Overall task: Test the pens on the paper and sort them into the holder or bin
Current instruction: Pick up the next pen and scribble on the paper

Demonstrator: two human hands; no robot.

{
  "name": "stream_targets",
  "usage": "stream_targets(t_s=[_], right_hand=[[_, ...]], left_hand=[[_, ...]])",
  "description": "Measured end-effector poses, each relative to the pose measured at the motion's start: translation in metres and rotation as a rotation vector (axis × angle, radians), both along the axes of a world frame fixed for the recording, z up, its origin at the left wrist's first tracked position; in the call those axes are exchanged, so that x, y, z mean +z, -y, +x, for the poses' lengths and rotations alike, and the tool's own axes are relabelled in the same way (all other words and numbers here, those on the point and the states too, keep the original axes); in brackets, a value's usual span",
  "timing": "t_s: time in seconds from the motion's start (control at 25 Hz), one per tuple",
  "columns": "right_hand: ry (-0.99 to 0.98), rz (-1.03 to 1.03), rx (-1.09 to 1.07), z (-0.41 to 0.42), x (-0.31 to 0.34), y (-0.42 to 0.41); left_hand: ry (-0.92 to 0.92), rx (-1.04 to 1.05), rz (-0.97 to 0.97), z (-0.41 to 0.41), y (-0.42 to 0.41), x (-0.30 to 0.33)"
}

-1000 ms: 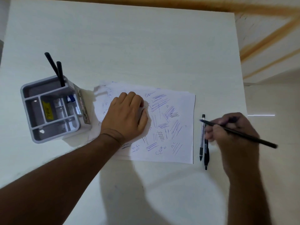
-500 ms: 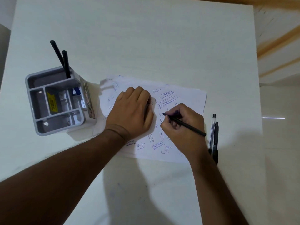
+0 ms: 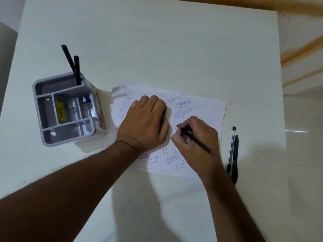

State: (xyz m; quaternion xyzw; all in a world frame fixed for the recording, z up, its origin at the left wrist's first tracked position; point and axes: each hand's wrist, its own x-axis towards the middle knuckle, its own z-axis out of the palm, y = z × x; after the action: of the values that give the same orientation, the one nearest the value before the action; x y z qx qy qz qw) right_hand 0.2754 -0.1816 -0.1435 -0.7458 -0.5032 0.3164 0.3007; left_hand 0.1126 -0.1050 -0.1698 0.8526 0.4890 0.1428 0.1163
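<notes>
A white sheet of paper (image 3: 206,105), covered in blue scribbles, lies mid-table. My left hand (image 3: 146,122) rests flat on it, fingers together, pinning it down. My right hand (image 3: 195,137) grips a thin black pen (image 3: 199,143) in a writing hold, its tip touching the paper just right of my left hand. Two more pens lie side by side on the table right of the sheet: a clear-barrelled pen (image 3: 232,145) and a black pen (image 3: 235,159). A grey compartmented holder (image 3: 66,109) stands to the left, with two black pens (image 3: 73,65) upright in its back slot.
The white table (image 3: 139,41) ends at its right edge near the loose pens; pale floor lies beyond. A yellow label and a blue item sit inside the holder's compartments. No bin is in view.
My right hand carried the black pen from beside the loose pens leftward onto the paper, and its tip now touches the sheet. My left hand stayed flat on the paper.
</notes>
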Motion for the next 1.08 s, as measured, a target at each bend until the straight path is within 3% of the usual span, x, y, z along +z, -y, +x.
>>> stream_targets(t_s=[0.16,0.28,0.44,0.6,0.76,0.92,1.08], right_hand=[[-0.03,0.023,-0.131,0.011,-0.003,-0.011],[0.03,0.001,0.011,0.003,0.0,-0.011],[-0.015,0.034,-0.11,0.013,-0.004,-0.014],[0.022,0.008,0.038,0.004,-0.001,-0.008],[-0.103,0.103,-0.168,0.015,-0.003,-0.017],[-0.141,0.067,0.046,-0.003,-0.001,-0.018],[-0.106,0.049,0.036,-0.006,-0.008,-0.021]], left_hand=[[-0.016,0.003,-0.006,-0.001,-0.001,0.0],[-0.013,0.003,-0.005,0.0,-0.001,0.0],[-0.005,0.005,-0.001,0.0,-0.001,0.001],[-0.003,-0.001,-0.015,0.0,0.0,0.001],[0.159,0.031,-0.078,-0.004,0.001,-0.001],[0.303,0.088,-0.175,-0.008,0.002,0.001],[0.347,0.127,-0.23,-0.01,0.003,0.002]])
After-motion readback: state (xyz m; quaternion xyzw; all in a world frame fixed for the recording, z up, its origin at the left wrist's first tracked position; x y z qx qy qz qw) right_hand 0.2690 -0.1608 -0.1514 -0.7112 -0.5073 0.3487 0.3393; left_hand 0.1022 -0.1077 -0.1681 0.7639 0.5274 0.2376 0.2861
